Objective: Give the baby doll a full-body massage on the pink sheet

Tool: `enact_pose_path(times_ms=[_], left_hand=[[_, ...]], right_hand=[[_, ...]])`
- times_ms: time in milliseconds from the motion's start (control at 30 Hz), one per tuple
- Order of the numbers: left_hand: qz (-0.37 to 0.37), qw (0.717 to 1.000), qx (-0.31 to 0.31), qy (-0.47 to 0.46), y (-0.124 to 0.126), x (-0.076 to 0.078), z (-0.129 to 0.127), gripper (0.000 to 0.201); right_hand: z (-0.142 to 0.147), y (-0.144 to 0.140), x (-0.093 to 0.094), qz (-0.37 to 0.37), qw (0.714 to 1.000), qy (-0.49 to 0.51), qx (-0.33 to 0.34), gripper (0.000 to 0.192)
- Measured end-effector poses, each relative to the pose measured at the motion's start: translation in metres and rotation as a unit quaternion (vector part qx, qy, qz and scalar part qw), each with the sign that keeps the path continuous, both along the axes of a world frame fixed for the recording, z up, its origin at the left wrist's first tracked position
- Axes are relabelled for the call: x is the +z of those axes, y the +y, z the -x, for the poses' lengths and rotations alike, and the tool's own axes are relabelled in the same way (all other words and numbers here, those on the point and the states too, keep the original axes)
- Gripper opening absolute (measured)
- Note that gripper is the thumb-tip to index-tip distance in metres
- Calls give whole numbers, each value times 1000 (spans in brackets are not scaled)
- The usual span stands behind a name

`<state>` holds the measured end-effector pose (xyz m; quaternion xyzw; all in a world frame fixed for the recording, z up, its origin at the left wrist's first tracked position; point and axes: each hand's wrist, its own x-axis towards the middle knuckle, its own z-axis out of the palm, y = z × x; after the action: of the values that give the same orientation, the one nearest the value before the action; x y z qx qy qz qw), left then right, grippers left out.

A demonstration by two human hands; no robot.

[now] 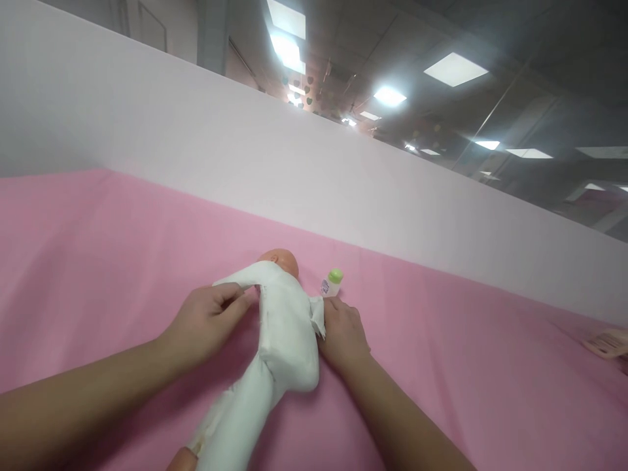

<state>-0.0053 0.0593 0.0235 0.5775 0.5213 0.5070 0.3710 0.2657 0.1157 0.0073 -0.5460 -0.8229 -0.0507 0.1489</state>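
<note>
A baby doll [282, 327] in a white garment lies on the pink cloth [98, 261], head away from me. Only the top of its bare head [282, 258] shows above the white fabric. My left hand [206, 320] pinches the garment's left sleeve near the shoulder. On the other side, my right hand [343, 333] grips the right sleeve edge against the doll's side. A doll foot [181, 460] pokes out at the bottom edge.
A small white bottle with a green cap [332, 281] stands just beyond my right hand. A pale object [608, 341] lies at the far right edge. A white partition wall [294, 163] rises behind the pink surface.
</note>
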Motion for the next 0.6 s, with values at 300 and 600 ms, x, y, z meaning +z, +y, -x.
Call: enact_pose_path(times_ms=[300,600], left_hand=[[-136,975,-131,120,-36,-6,-30,73],[-129,950,-89,271,-3,-15,-11,45]], right_hand=[[-2,5,-7,25,998,-51,-11,8],[6,-3,2,-11,1000,-11,-27,17]])
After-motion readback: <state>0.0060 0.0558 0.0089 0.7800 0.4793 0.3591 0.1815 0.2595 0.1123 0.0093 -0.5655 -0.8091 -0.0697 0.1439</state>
